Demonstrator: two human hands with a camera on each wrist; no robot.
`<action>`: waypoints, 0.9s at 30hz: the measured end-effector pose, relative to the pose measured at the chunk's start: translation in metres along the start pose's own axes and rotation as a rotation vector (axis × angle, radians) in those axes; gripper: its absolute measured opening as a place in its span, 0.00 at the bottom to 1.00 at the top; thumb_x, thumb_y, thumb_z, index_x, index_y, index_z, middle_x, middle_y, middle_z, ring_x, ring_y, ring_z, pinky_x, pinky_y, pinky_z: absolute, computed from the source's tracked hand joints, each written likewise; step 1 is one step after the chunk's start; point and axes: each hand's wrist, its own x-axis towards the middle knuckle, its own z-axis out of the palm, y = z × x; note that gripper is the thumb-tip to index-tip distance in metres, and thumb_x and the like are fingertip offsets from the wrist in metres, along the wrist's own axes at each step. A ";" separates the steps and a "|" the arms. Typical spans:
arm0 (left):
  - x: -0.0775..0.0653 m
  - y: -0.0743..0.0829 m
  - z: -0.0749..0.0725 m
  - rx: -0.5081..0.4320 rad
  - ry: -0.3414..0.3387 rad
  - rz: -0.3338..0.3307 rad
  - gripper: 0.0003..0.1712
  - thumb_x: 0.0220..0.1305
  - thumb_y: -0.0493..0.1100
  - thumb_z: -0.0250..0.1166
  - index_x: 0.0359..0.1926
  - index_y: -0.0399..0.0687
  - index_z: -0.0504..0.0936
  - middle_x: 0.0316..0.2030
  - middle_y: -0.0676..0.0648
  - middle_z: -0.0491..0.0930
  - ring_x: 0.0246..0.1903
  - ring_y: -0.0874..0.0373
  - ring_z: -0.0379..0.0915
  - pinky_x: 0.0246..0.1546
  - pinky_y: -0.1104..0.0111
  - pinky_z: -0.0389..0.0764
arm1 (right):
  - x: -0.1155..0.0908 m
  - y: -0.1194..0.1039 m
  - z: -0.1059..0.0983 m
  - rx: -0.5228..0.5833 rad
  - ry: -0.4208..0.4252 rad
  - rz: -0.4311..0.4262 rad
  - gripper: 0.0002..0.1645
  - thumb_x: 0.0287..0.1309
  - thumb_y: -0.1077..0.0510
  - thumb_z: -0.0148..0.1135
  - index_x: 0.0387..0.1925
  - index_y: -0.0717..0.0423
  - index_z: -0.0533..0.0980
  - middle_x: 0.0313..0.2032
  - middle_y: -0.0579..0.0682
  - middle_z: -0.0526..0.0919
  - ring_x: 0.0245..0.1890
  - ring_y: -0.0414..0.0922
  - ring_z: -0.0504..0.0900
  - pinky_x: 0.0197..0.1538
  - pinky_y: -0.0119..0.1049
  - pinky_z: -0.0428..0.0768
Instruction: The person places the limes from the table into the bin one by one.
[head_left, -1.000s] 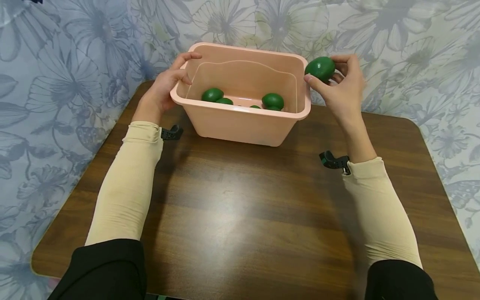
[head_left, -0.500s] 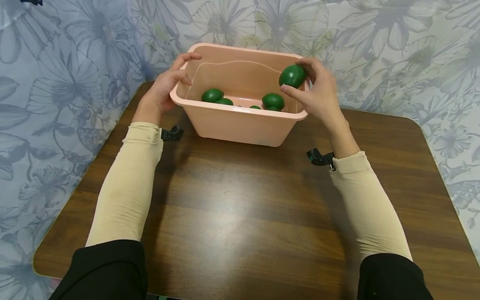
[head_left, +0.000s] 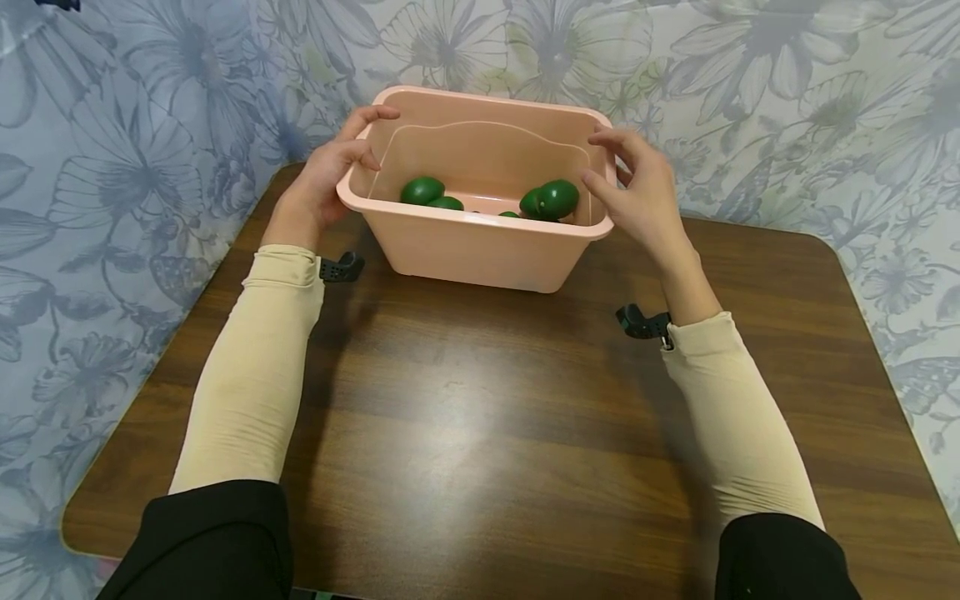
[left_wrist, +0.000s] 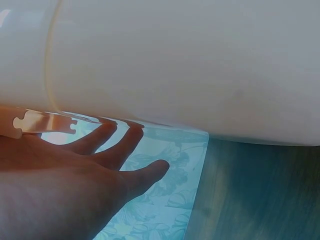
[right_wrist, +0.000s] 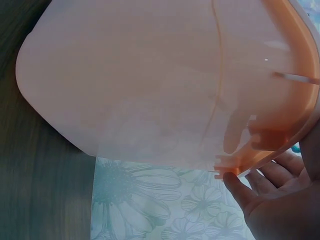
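At the far side of the table stands a pink plastic bin (head_left: 461,254). My left hand (head_left: 322,179) grips its left rim, thumb and index finger inside; in the left wrist view, other fingers (left_wrist: 132,177) are spread outside by the wall. My right hand (head_left: 641,187) hangs over the right rim with loosely bent fingers, holding nothing; part of it shows outside the bin in the right wrist view. Just below and left of it, a glossy green avocado (head_left: 558,200) is in the bin, overlapping another. More avocados (head_left: 422,190) lie at the left, partly hidden by the front wall.
The brown wooden table (head_left: 450,433) extends in front of the bin. A flower-patterned covering (head_left: 750,100) hangs close behind and beside the table. Black wrist mounts (head_left: 642,322) stick out from the sleeve cuffs.
My right hand has moved left over the rim and let go of the avocado, which has dropped into the bin's right side. My left hand stays on the rim.
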 end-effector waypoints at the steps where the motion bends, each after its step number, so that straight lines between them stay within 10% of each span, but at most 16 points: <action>1: 0.000 0.000 0.000 0.004 0.002 -0.002 0.41 0.59 0.25 0.41 0.67 0.65 0.72 0.76 0.49 0.56 0.65 0.46 0.60 0.49 0.63 0.80 | 0.000 0.001 0.000 0.012 0.004 -0.006 0.25 0.67 0.61 0.67 0.65 0.58 0.78 0.70 0.50 0.78 0.74 0.41 0.71 0.73 0.41 0.72; 27: 0.001 -0.001 -0.001 -0.008 -0.003 0.006 0.41 0.58 0.26 0.43 0.66 0.65 0.73 0.74 0.48 0.57 0.65 0.45 0.61 0.49 0.62 0.81 | -0.013 -0.022 0.004 0.235 0.025 0.013 0.24 0.64 0.73 0.53 0.61 0.69 0.77 0.72 0.59 0.75 0.77 0.46 0.68 0.77 0.38 0.64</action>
